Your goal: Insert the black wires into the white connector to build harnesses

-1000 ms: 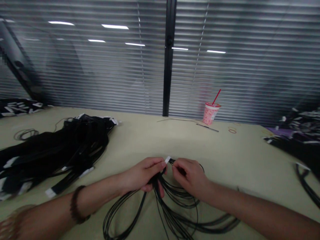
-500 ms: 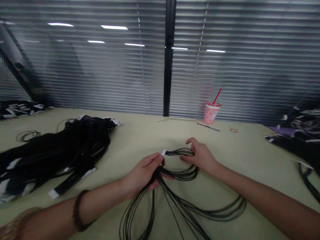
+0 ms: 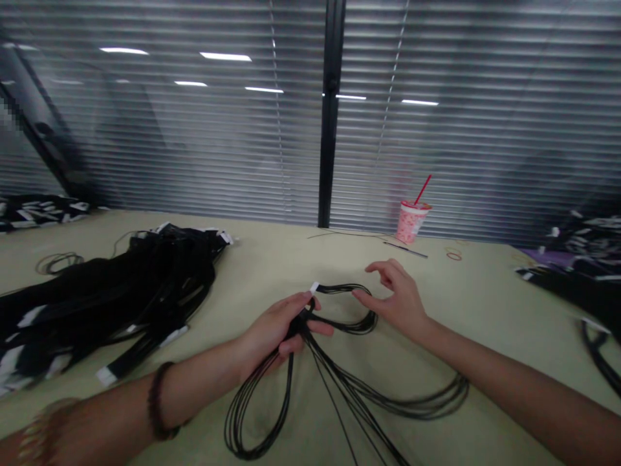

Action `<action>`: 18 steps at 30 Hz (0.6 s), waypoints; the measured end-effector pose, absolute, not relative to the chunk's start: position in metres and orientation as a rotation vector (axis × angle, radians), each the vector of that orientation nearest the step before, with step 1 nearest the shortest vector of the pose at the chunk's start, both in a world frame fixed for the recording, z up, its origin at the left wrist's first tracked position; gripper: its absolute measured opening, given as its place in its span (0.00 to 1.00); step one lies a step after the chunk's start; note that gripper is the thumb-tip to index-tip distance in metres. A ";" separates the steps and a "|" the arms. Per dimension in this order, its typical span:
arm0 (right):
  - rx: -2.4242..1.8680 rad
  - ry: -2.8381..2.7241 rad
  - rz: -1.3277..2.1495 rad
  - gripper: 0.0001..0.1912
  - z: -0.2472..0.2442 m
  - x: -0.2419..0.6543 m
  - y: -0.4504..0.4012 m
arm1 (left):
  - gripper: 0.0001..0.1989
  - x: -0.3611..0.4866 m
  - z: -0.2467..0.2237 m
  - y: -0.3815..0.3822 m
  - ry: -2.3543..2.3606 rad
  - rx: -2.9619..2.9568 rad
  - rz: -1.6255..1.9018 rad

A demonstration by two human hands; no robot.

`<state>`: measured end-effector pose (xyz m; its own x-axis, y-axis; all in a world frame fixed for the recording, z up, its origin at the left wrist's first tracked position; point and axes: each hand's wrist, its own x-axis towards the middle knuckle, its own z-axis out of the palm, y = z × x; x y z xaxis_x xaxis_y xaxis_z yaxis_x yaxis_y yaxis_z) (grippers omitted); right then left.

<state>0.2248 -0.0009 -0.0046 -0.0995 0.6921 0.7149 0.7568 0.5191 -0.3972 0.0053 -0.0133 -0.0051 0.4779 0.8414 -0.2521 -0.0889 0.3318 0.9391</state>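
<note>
Held in the left hand (image 3: 276,327), at near centre above the pale tabletop (image 3: 276,259): one bundle of thin black cables (image 3: 342,378), pinched just below a white tab (image 3: 315,287), with loops fanned to the left, right and near side. Right hand (image 3: 400,301): opened wide, thumb and forefinger apart, thumb tip at the upper right loop; contact there, cannot tell. On the left wrist, one dark bracelet (image 3: 156,401).

To the left, one large heap of black cables with white ends (image 3: 165,265); beyond its left side, one thin loose coil (image 3: 61,263). Far left, a smaller black-and-white pile (image 3: 43,210). Far side, right of centre: pink cup (image 3: 410,225), upright, with red straw (image 3: 422,189); just nearer, a slim pen-like item (image 3: 406,250); to its right, small rings (image 3: 454,256). At right, further black cables with white ends (image 3: 577,285), beside purple material (image 3: 550,257). Behind, slatted blinds (image 3: 218,149).
</note>
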 end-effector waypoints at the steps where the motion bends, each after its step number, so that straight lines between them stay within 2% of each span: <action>1: -1.138 -1.834 -0.087 0.12 0.000 0.220 -0.009 | 0.17 0.005 -0.006 -0.014 0.865 1.055 0.723; 3: -1.031 -1.975 0.015 0.08 0.007 0.208 -0.025 | 0.17 0.006 -0.006 -0.015 0.846 1.060 0.725; 8: -1.035 -2.256 0.392 0.15 0.001 0.184 -0.051 | 0.15 0.007 -0.001 -0.020 0.824 1.103 0.761; 14: -0.786 -2.056 0.940 0.15 -0.005 0.173 -0.050 | 0.16 0.011 0.000 -0.026 0.812 1.160 0.786; 18: -0.830 -1.910 1.007 0.13 -0.006 0.169 -0.052 | 0.16 0.011 -0.002 -0.028 0.800 1.203 0.784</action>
